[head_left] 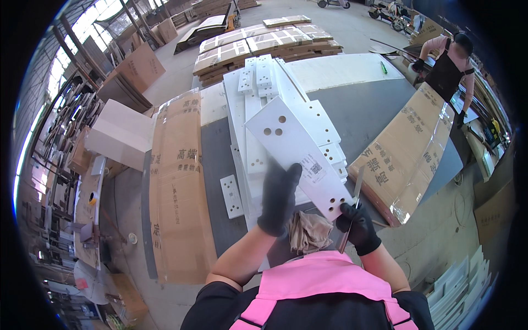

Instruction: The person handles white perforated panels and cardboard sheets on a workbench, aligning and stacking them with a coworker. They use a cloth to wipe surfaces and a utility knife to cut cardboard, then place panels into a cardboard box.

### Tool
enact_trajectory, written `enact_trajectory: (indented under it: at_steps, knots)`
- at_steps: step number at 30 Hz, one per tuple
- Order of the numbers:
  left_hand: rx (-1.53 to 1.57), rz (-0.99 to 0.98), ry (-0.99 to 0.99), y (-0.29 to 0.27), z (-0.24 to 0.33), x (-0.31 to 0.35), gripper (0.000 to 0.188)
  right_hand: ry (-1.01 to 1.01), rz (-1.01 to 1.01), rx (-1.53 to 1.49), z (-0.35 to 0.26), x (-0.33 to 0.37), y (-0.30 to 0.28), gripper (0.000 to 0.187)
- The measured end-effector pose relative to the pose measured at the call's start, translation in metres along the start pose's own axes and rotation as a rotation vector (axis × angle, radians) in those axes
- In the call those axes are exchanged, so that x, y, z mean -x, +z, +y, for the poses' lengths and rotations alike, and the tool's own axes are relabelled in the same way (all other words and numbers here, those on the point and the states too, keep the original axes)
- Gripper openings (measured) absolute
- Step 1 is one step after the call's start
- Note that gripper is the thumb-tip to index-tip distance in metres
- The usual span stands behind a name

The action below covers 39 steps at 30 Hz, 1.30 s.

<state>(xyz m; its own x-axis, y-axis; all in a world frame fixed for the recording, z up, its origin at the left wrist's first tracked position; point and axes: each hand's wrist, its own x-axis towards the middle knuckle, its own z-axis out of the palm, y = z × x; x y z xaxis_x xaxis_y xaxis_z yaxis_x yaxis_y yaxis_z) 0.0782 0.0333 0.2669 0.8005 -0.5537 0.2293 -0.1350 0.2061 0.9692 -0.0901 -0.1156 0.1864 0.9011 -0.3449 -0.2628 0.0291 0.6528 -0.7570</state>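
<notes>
Two gloved hands lift a white drilled panel over a stack of like panels

Nearest, the left hand point(279, 199) in a black glove lies with fingers spread flat on the white panel point(300, 155), pressing it rather than closing round it, while the right hand point(358, 225) (also gloved) is clenched on a thin metal blade point(352, 206) and touches the panel's near corner; a crumpled tan rag point(309, 231) lies between the wrists. The panel tilts over a stack of white panels point(258, 104) on the grey worktop point(363, 110). A small white drilled strip point(231, 196) lies just left, beside a long cardboard box point(179, 187); another wrapped box point(407, 154) lies right. Far off, a second person point(448, 66) bends by the worktop's end
</notes>
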Motion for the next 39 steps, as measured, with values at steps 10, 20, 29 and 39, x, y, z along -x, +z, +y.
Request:
enact_trajectory:
  at_steps: [10,20,29,39]
  knots:
    - [-0.780,-0.666,0.113,-0.045,-0.025,-0.142,0.039,-0.093,0.153,0.300,-0.026,0.008,-0.068,0.043]
    - [-1.056,-0.709,0.347,-0.008,-0.137,-0.215,0.031,-0.072,0.195,0.466,-0.059,-0.021,-0.105,0.028]
    - [-1.116,-0.254,0.536,0.001,-0.169,-0.174,0.021,-0.502,0.151,1.421,-0.090,-0.169,-0.097,0.028]
    - [-1.134,-0.239,0.549,0.000,-0.169,-0.174,0.021,-0.517,0.016,1.836,-0.100,-0.217,-0.064,0.017]
